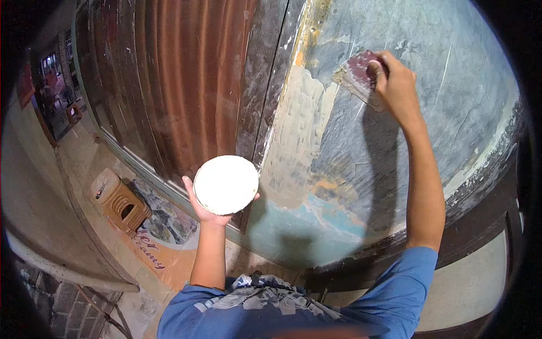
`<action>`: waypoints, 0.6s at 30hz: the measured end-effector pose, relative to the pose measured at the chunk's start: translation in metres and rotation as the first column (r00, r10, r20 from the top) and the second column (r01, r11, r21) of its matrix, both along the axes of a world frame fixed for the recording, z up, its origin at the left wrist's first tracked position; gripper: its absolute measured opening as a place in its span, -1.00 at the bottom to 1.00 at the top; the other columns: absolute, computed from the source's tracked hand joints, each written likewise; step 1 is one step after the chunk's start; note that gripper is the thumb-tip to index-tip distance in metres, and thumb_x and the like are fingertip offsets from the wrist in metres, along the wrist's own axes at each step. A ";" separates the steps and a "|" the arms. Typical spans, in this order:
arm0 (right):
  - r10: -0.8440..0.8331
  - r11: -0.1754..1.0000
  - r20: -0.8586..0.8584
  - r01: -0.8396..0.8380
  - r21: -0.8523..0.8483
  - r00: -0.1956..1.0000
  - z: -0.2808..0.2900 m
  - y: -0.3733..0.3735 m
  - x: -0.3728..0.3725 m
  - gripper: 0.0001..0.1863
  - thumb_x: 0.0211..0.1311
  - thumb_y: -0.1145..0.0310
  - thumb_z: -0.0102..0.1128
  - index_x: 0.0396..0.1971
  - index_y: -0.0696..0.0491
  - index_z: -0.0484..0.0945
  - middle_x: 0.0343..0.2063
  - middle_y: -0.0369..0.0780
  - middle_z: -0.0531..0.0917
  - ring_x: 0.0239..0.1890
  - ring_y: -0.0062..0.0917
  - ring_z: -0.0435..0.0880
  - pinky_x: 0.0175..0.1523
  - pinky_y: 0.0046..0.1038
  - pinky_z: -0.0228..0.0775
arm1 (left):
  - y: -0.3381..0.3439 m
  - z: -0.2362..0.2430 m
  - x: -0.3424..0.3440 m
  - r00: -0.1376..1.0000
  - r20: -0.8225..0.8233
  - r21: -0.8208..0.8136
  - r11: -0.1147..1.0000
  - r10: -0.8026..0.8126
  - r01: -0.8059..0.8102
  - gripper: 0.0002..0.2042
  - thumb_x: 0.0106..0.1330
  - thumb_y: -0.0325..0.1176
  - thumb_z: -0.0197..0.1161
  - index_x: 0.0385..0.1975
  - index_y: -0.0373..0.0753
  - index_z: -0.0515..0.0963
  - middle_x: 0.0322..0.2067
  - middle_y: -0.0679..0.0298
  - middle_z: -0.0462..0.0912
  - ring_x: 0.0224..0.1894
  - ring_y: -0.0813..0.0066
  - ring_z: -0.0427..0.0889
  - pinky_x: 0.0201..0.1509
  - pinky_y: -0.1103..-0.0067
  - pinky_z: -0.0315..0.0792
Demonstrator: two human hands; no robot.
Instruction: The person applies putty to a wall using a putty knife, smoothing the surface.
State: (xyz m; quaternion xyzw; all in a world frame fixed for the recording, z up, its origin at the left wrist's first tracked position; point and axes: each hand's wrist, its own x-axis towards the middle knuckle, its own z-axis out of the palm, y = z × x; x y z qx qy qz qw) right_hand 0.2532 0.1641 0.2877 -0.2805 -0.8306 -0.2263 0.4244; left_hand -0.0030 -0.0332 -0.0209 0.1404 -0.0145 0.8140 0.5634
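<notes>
My right hand (395,85) grips a maroon putty spreader (361,68) with pale filler smeared on its blade. The blade's edge lies at the grey wall (418,34), up and to the right. My left hand (212,213) holds up a round white container (226,185) from below, its thumb along the left side. So bright is its top that I cannot make out what is in it. Between the two hands, a strip of beige filler (296,130) covers the wall beside the dark door frame. Bluish-green paint (288,231) shows lower down.
A reddish-brown panelled door (175,73) stands on the left. Stacked brown plastic stools (121,203) rest on a printed sheet (169,263) on the floor. At the lower right, dark trim (457,248) runs beside a pale panel (480,282).
</notes>
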 end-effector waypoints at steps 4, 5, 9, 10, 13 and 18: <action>0.099 0.988 -0.068 -0.106 -0.110 0.993 0.006 -0.006 0.000 -0.80 0.40 0.28 0.15 -0.10 0.02 0.62 -0.34 -0.10 0.74 -0.22 -0.15 0.70 0.08 -0.20 0.32 | -0.003 -0.004 0.000 1.000 -0.004 -0.010 1.000 0.013 -0.013 -0.02 0.20 0.60 -0.24 0.41 -0.08 0.24 0.39 -0.07 0.26 0.31 -0.41 0.32 0.08 -0.54 0.23; 0.053 0.992 -0.014 -0.055 -0.115 0.998 0.000 -0.007 -0.001 -0.81 0.39 0.28 0.15 -0.12 0.03 0.62 -0.35 -0.11 0.74 -0.22 -0.14 0.70 0.08 -0.17 0.30 | -0.002 -0.004 0.001 1.000 -0.017 -0.013 1.000 0.010 -0.010 -0.03 0.20 0.60 -0.24 0.40 -0.08 0.25 0.38 -0.06 0.27 0.31 -0.40 0.33 0.08 -0.54 0.24; -0.073 0.997 0.049 0.071 0.042 0.996 -0.004 -0.002 -0.005 -0.81 0.39 0.26 0.16 -0.15 0.02 0.61 -0.35 -0.09 0.73 -0.20 -0.13 0.68 0.07 -0.13 0.25 | -0.004 0.002 0.003 0.999 -0.031 -0.015 1.000 0.008 -0.008 -0.02 0.19 0.60 -0.23 0.40 -0.09 0.25 0.38 -0.07 0.27 0.31 -0.40 0.33 0.08 -0.54 0.24; -0.073 0.996 0.048 0.071 0.044 0.996 0.002 -0.004 -0.005 -0.81 0.39 0.26 0.16 -0.15 0.02 0.61 -0.35 -0.09 0.73 -0.20 -0.13 0.68 0.07 -0.13 0.25 | -0.003 0.002 0.003 1.000 -0.030 -0.015 1.000 0.011 -0.011 -0.02 0.19 0.60 -0.23 0.40 -0.10 0.24 0.37 -0.08 0.27 0.31 -0.40 0.32 0.08 -0.54 0.24; 0.084 0.988 -0.083 -0.093 -0.124 0.993 0.017 -0.001 0.000 -0.80 0.40 0.24 0.16 -0.11 0.01 0.62 -0.30 -0.07 0.73 -0.18 -0.14 0.69 0.09 -0.17 0.26 | -0.003 -0.001 0.001 0.999 -0.046 -0.019 1.000 0.006 -0.007 -0.03 0.19 0.60 -0.22 0.40 -0.08 0.25 0.38 -0.06 0.27 0.31 -0.39 0.33 0.08 -0.53 0.24; 0.023 0.998 0.079 -0.019 -0.062 0.997 -0.002 0.002 -0.002 -0.79 0.41 0.23 0.15 -0.12 0.01 0.61 -0.34 -0.10 0.73 -0.19 -0.14 0.68 0.06 -0.17 0.25 | -0.005 -0.002 0.002 1.000 -0.028 -0.036 0.999 -0.008 0.007 -0.04 0.19 0.61 -0.21 0.39 -0.06 0.28 0.37 -0.03 0.29 0.30 -0.39 0.34 0.07 -0.54 0.23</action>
